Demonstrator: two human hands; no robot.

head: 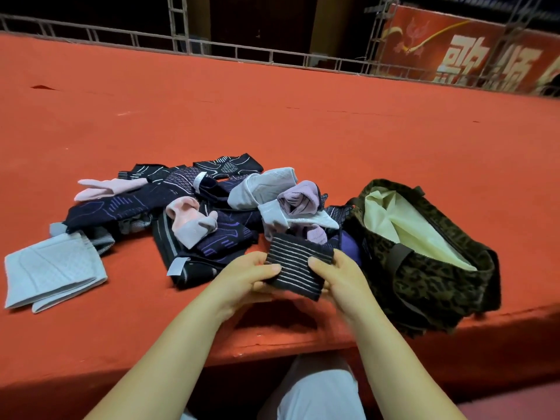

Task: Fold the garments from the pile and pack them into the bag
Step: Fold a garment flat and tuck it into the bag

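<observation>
A folded black garment (298,266) with thin pale stripes is held just above the near edge of the red table (272,116), between the pile (188,207) and the bag (424,256). It is gripped on its left side by the left hand (242,277), whose thumb lies on top of the cloth while the fingers are curled beneath it, and on its right side by the right hand (342,277), whose thumb is likewise pressed on top with the fingers tucked under. The pile is spread over the table to the left of and behind the hands; dark navy pieces with purple and white line patterns are mixed there with pink, lilac and pale grey ones, all loosely heaped. A pale blue-grey piece (54,269), folded flat, lies apart at the pile's left end, near the table's front edge. The bag, of dark leopard-print fabric with a cream lining, stands at the right of the pile, touching it, with its mouth gaping open and a dark strap draped over its near side. Pale trousers (318,389) are seen below the table edge, between the forearms. A metal railing (212,47) runs along the far side of the table, and a red banner (469,47) with white characters is seen behind it at upper right.
</observation>
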